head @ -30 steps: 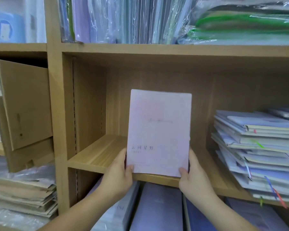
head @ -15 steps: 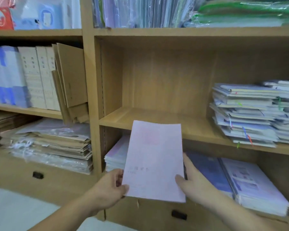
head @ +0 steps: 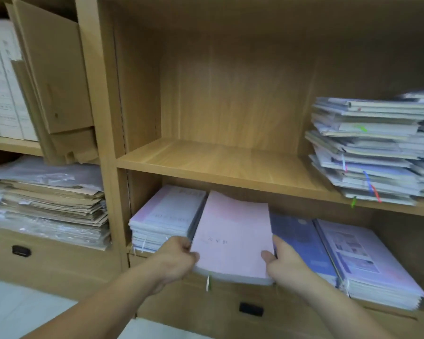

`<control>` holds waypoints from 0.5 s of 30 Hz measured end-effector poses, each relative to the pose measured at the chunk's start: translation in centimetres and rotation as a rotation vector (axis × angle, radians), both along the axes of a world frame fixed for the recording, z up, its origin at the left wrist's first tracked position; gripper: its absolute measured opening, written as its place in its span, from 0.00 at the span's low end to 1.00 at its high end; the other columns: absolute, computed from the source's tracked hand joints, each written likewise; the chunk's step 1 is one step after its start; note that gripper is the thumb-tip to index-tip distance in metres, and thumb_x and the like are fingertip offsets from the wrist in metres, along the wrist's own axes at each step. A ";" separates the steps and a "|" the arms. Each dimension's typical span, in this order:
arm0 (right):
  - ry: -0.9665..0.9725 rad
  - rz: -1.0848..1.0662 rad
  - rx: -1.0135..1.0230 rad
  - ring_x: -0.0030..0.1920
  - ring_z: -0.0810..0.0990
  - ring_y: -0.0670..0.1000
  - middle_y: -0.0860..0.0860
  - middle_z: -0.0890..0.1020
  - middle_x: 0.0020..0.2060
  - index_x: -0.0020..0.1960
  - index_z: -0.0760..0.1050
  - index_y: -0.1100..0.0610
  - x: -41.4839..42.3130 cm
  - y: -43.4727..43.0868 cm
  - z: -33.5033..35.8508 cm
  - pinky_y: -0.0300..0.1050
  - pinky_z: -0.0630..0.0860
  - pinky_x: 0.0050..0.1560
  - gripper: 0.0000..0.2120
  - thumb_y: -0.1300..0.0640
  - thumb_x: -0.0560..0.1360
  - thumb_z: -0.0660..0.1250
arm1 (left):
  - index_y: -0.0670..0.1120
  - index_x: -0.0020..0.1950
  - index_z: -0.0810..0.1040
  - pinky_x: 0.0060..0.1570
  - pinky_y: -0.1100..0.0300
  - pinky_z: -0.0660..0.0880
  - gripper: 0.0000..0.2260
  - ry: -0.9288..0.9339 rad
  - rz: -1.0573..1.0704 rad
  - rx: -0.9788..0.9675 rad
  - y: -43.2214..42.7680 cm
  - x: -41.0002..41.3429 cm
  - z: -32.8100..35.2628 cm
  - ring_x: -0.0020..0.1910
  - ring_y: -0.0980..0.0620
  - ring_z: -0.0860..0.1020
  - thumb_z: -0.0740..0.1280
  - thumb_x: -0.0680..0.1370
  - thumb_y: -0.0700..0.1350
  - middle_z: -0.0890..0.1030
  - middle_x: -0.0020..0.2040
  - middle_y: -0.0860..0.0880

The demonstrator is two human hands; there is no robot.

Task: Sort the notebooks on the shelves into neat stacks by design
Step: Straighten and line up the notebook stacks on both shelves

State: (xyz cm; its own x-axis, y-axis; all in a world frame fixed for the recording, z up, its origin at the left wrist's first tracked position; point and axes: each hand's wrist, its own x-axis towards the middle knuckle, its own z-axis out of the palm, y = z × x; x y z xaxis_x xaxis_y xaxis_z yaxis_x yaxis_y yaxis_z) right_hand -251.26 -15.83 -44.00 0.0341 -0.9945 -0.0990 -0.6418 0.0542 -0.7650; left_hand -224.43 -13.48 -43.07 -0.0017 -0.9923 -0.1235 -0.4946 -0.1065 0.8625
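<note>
Head view: pink notebook (head: 233,231) lies on a stack (head: 233,277) just under the shelf board (head: 218,165).
Its near corners are pinched, one by the left hand (head: 176,260), one by the right hand (head: 284,263), thumbs on the cover; it looks thin, light and floppy, so it is best held at both side edges.

The left hand (head: 175,259) and the right hand (head: 283,263) hold a pink notebook (head: 233,236) by its sides, maybe resting on a stack (head: 240,278) below.
</note>
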 end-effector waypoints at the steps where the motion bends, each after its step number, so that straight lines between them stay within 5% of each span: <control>1: 0.008 -0.001 -0.005 0.63 0.77 0.51 0.45 0.79 0.62 0.71 0.68 0.47 -0.1 -1.5 0.0 0.48 0.76 0.63 0.17 0.57 0.83 0.59 | 0.44 0.54 0.80 0.36 0.65 0.72 0.06 -0.019 0.001 -0.039 -1.4 -0.4 0.0 0.41 0.53 0.78 0.64 0.83 0.43 0.83 0.45 0.48; 6: 0.039 -0.060 0.015 0.73 0.67 0.54 0.52 0.69 0.71 0.82 0.54 0.57 -0.4 -7.7 -1.8 0.49 0.67 0.69 0.27 0.55 0.85 0.57 | 0.44 0.48 0.74 0.34 0.57 0.67 0.10 -0.251 -0.010 -0.143 -7.6 -1.6 -1.5 0.36 0.49 0.73 0.60 0.83 0.49 0.74 0.37 0.49; 9: 0.043 -0.105 -0.006 0.78 0.63 0.57 0.55 0.65 0.77 0.81 0.57 0.59 -0.3 -10.0 -3.2 0.49 0.63 0.73 0.26 0.54 0.85 0.57 | 0.44 0.47 0.73 0.38 0.54 0.70 0.10 -0.356 0.000 -0.192 -10.3 -1.8 -2.4 0.39 0.46 0.75 0.60 0.83 0.49 0.75 0.37 0.48; 12: 0.000 -0.111 -0.054 0.66 0.74 0.56 0.54 0.77 0.65 0.76 0.66 0.57 0.1 -11.5 -3.4 0.44 0.69 0.61 0.20 0.56 0.85 0.58 | 0.45 0.47 0.73 0.40 0.51 0.72 0.10 -0.396 0.014 -0.231 -12.1 -1.4 -2.8 0.41 0.43 0.76 0.60 0.83 0.49 0.76 0.38 0.46; 15: -0.018 -0.113 -0.131 0.58 0.74 0.52 0.50 0.77 0.58 0.74 0.68 0.55 0.6 -12.2 -3.3 0.41 0.67 0.55 0.18 0.58 0.85 0.58 | 0.45 0.48 0.72 0.40 0.51 0.71 0.09 -0.415 0.017 -0.257 -13.0 -1.4 -3.1 0.42 0.43 0.76 0.60 0.83 0.48 0.76 0.40 0.47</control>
State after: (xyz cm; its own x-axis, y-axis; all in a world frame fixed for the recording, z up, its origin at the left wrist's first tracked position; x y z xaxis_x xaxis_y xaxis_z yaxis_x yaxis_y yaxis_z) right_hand -250.67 -28.07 -47.30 -0.0783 -0.9964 0.0310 -0.6237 0.0247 -0.7813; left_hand -225.79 -26.46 -46.18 0.0127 -0.9902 0.1389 -0.8027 0.0727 0.5920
